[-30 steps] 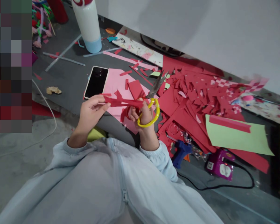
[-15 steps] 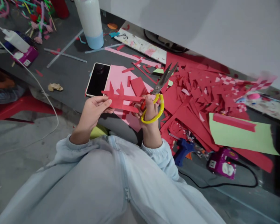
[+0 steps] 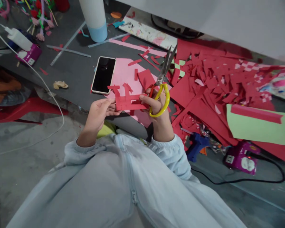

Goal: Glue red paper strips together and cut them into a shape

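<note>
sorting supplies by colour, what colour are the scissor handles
The scissors have one yellow handle and one red, mostly hidden by the right hand; head view.

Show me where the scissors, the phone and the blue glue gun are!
Scissors (image 3: 160, 79): head view, on the metal where the blades meet.
Phone (image 3: 104, 75): head view, middle of its dark screen.
Blue glue gun (image 3: 196, 146): head view, on its body near the handle.

A red chair (image 3: 26, 110) stands on grey concrete floor (image 3: 38, 171).
</note>
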A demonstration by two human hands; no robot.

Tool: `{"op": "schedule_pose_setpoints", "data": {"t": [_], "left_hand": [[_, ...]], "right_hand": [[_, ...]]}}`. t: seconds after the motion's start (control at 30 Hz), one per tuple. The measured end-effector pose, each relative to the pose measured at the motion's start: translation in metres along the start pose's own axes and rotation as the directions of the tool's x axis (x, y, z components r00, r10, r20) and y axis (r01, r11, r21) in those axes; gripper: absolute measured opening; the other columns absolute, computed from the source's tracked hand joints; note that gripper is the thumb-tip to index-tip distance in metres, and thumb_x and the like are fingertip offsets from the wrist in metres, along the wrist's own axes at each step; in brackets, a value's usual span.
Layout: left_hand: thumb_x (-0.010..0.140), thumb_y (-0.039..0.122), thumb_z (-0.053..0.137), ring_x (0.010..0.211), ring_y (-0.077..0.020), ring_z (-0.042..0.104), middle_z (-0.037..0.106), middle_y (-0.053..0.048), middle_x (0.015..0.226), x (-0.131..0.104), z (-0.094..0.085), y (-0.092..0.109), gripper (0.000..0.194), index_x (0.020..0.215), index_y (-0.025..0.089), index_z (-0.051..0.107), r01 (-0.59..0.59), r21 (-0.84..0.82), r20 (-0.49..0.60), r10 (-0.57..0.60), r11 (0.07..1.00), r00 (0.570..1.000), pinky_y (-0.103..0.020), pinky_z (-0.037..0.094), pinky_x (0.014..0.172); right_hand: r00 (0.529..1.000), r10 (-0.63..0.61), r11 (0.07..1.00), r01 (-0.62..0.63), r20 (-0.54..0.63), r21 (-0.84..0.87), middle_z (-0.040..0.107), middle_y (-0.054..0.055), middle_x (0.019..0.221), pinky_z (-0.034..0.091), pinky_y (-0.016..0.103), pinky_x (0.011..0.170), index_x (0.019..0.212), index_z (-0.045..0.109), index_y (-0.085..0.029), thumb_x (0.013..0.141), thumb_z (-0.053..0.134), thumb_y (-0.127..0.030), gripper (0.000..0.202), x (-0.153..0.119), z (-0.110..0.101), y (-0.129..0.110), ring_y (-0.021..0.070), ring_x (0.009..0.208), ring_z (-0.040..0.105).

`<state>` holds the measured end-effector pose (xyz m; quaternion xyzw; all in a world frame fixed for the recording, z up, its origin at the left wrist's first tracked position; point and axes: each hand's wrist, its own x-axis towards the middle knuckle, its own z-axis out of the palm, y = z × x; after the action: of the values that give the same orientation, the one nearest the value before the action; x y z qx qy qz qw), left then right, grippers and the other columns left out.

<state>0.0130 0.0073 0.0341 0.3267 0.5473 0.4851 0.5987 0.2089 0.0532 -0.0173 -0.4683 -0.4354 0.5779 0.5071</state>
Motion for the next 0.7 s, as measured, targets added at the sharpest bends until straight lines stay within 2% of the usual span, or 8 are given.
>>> {"op": "schedule_pose_setpoints", "data": {"t": [0.2, 0.37, 0.6, 0.7], "left_hand": [[0.073, 0.053, 0.069, 0.057, -0.0151, 0.068, 0.065, -0.003, 0.059, -0.006, -0.004, -0.016, 0.039, 0.07, 0.015, 0.062, 0.041, -0.012, -0.027, -0.041, 0.999, 0.999, -0.027, 0.06, 0.057], [0.073, 0.048, 0.06, 0.055, -0.0158, 0.066, 0.063, -0.002, 0.057, -0.007, -0.007, -0.029, 0.032, 0.069, 0.016, 0.062, 0.081, -0.042, -0.065, -0.084, 0.996, 0.994, -0.029, 0.059, 0.057], [0.063, 0.032, 0.061, 0.046, -0.0069, 0.051, 0.053, 0.005, 0.05, -0.012, -0.011, -0.039, 0.017, 0.054, 0.019, 0.057, -0.044, -0.079, -0.051, 0.04, 0.996, 0.998, -0.018, 0.049, 0.048], [0.065, 0.034, 0.071, 0.052, -0.0074, 0.055, 0.059, 0.004, 0.055, -0.015, -0.014, -0.041, 0.023, 0.055, 0.019, 0.058, -0.087, 0.011, -0.049, 0.087, 0.996, 0.995, -0.018, 0.048, 0.051]], "right_hand": [[0.992, 0.067, 0.993, -0.056, 0.11, -0.102, 0.054, -0.003, 0.07, 0.042, 0.027, 0.04, 0.087, 0.048, -0.027, 0.065, 0.086, -0.047, 0.048, 0.004, -0.008, 0.005, 0.0153, 0.056, 0.057], [0.976, 0.097, 0.991, -0.077, 0.195, -0.108, 0.052, -0.005, 0.066, 0.039, 0.024, 0.038, 0.084, 0.045, -0.026, 0.064, 0.087, -0.047, 0.051, 0.004, -0.007, 0.0, 0.0125, 0.052, 0.055], [0.969, 0.152, 0.988, -0.15, 0.194, -0.026, 0.046, -0.008, 0.06, 0.04, 0.022, 0.038, 0.079, 0.047, -0.024, 0.062, 0.088, -0.028, 0.045, -0.006, 0.006, -0.015, 0.0125, 0.05, 0.058], [0.97, 0.168, 0.985, -0.172, 0.176, 0.007, 0.047, -0.008, 0.059, 0.042, 0.023, 0.039, 0.077, 0.048, -0.023, 0.061, 0.086, -0.021, 0.042, -0.01, 0.01, -0.02, 0.0132, 0.05, 0.06]]}}
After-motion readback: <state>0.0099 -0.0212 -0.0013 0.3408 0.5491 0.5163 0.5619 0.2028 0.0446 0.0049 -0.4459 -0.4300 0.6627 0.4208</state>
